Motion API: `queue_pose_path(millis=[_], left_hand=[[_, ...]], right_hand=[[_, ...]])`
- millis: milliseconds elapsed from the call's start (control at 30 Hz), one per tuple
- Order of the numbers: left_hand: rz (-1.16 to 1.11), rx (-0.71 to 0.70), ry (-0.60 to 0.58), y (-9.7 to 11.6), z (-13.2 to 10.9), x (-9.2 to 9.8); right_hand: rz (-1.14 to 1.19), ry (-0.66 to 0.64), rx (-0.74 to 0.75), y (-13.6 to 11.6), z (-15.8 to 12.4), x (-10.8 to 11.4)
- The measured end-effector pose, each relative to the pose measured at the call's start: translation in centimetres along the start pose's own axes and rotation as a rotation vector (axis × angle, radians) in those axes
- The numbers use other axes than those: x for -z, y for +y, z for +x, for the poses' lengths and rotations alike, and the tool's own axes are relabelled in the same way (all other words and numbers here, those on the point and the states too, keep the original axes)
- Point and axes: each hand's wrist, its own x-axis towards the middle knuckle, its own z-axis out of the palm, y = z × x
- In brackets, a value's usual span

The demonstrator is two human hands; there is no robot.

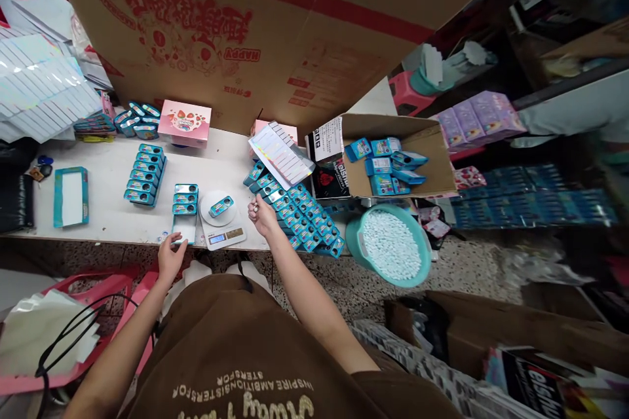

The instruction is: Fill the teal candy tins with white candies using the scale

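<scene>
My left hand (171, 258) is at the near edge of a shallow blue display tray (185, 228), its fingers apart and touching the tray's rim. Three small blue tins (186, 199) stand in a row at the tray's far end. To the right, a small white digital scale (215, 215) carries a single blue tin (221, 206) on its round pan. My right hand (264, 216) hovers between the scale and a slanted block of many blue tins (304, 219). Its fingers are curled together, and what they hold, if anything, is too small to make out.
A filled tray of tins (145, 175) and an empty blue tray (71, 198) are to the left. Printed sheets (281, 154) lie over the tins. An open carton (432, 163) holds loose tins; a teal bucket (354, 236) of white pellets stands below. A large cardboard box (275, 33) rises behind.
</scene>
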Motion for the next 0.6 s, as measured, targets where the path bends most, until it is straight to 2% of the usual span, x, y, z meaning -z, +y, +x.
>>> queue_pose_path(millis=[167,333,600], left_hand=[[-0.008,0.028,0.003,-0.4,0.1,0.2],[-0.014,0.026,-0.014,-0.3,0.7,-0.2],[-0.047,0.002,-0.043,1.0,1.4,-0.9]], right_hand=[[0.015,-0.051,-0.063,0.1,0.1,-0.2],[-0.162,-0.101,0.028,0.6,0.2,-0.7],[-0.566,-0.056,0.234,1.4,2.4,-2.8]])
